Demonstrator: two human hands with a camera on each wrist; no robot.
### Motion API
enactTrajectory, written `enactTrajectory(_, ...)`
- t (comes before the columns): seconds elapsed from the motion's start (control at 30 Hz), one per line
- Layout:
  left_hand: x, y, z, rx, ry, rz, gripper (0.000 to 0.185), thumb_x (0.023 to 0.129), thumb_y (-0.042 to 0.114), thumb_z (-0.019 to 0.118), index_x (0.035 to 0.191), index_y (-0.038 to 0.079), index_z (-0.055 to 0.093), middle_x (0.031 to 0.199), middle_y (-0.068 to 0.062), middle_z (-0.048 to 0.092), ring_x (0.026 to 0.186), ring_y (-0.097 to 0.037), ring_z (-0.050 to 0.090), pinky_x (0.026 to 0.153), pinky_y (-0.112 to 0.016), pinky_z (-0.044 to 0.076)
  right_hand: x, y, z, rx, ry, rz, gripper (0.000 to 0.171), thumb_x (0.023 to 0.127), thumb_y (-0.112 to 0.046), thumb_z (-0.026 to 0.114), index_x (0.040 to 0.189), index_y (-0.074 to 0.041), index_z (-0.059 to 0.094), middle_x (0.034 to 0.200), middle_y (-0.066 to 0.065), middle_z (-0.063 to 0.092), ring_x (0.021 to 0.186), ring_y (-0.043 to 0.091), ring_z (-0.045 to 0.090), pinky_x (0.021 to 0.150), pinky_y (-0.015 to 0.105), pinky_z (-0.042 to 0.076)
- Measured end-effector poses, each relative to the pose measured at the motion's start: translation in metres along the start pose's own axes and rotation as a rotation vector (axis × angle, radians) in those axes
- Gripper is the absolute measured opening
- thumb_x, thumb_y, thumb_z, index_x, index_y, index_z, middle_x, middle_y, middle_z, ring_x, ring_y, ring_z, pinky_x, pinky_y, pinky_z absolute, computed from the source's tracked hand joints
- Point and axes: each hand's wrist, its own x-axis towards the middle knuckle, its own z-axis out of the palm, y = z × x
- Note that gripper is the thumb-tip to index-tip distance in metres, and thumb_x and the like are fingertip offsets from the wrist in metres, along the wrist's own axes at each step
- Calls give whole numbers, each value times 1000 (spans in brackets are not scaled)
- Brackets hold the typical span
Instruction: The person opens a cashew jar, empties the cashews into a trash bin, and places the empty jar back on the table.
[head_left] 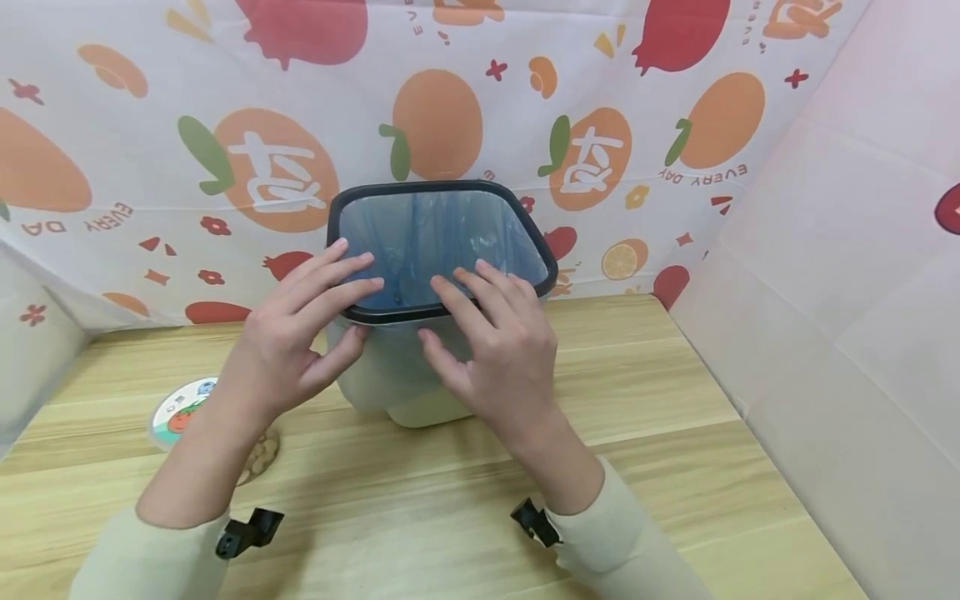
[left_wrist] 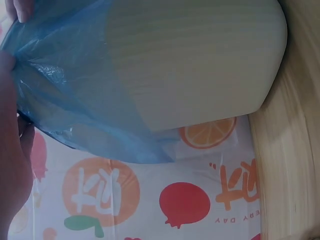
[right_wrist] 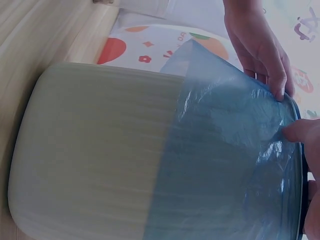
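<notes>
Pale sleeves (head_left: 161, 560) lead to the left grip (head_left: 288, 329) and right grip (head_left: 501, 350), both clamped, thumbs outside, on the black rim (head_left: 399, 315); the bin (head_left: 423, 408) stands beneath them. Even thumb pressure should keep the blue liner (right_wrist: 215, 145) hanging below the thumbs from bunching or slipping.

So both arms reach forward, pale sleeves (head_left: 150, 558) pulled back enough to leave the wrists bare. Left forearm (head_left: 202, 462) slants up and inward, and the right forearm (head_left: 558, 458) pretty much mirrors it. Left hand (head_left: 292, 325) and right hand (head_left: 502, 342) are close together but apart, backs facing up. Fingers on both are spread and only lightly bent, with the left thumb (head_left: 339, 358) and right thumb (head_left: 447, 367) sticking out toward each other, well away from the index fingers. Honestly near symmetrical.
</notes>
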Motion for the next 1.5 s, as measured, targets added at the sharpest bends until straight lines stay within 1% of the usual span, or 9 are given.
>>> enactTrajectory(0.23, 0, -4, -1, -12, 19, -18, 41, 100, 34, 52, 118, 4, 72, 130, -17, 65, 133, -38, 52, 116, -39, 37, 1, -3, 2, -16, -27, 0, 43, 90, -40, 67, 125, -16, 71, 124, 7, 70, 129, 24, 57, 112, 38, 39)
enactTrajectory(0.47, 0, -6, -2, 0, 5, -24, 42, 99, 33, 51, 120, 3, 71, 133, -17, 64, 132, -41, 51, 116, -40, 36, 1, -1, 2, 13, -54, -11, 47, 90, -41, 67, 130, -17, 68, 130, 8, 67, 133, 25, 53, 115, 44, 36)
enactTrajectory(0.57, 1, -4, -3, -20, -17, -23, 48, 99, 40, 52, 123, 2, 69, 136, -19, 61, 135, -41, 49, 117, -44, 35, 0, 6, -5, 104, -64, -35, 47, 90, -40, 69, 130, -15, 68, 134, 10, 65, 137, 27, 49, 118, 49, 31)
enactTrajectory(0.63, 2, -1, -3, -29, -23, -24, 55, 98, 48, 54, 124, 2, 68, 138, -19, 59, 137, -41, 47, 117, -47, 34, -3, 14, -11, 164, -47, -52, 46, 90, -39, 69, 129, -13, 69, 135, 11, 64, 139, 30, 48, 118, 54, 30)
enactTrajectory(0.73, 3, 4, -2, -17, -13, -30, 62, 97, 55, 54, 127, 2, 66, 141, -19, 57, 138, -40, 45, 116, -48, 34, -6, 27, -16, 220, -9, -36, 44, 90, -35, 70, 127, -11, 69, 135, 14, 63, 140, 33, 46, 118, 58, 27)
enactTrajectory(0.87, 4, 12, 0, 17, -9, -35, 60, 99, 54, 53, 130, 4, 65, 144, -17, 55, 140, -39, 43, 117, -48, 34, -10, 42, -17, 224, -26, 16, 43, 90, -30, 73, 129, -11, 68, 137, 17, 61, 142, 33, 43, 119, 54, 26)
enactTrajectory(1.0, 5, 14, 3, 40, -12, -34, 52, 101, 48, 53, 129, 6, 66, 143, -17, 56, 141, -38, 43, 117, -49, 34, -12, 48, -13, 229, -46, 17, 41, 89, -23, 75, 128, -11, 69, 137, 18, 61, 141, 35, 43, 119, 50, 29)
enactTrajectory(1.33, 4, -3, 9, 24, -16, -54, 45, 101, 41, 57, 127, 6, 67, 142, -17, 56, 143, -37, 40, 118, -50, 31, -9, 50, 0, 187, -38, 33, 40, 89, -20, 76, 127, -14, 69, 135, 15, 62, 141, 30, 43, 120, 48, 26)
enactTrajectory(1.5, 5, -10, 12, 13, -22, -58, 44, 101, 40, 57, 128, 7, 67, 142, -17, 56, 144, -36, 39, 118, -50, 31, -7, 52, 3, 183, -20, 33, 40, 88, -19, 77, 126, -14, 70, 133, 16, 63, 140, 31, 45, 118, 51, 29)
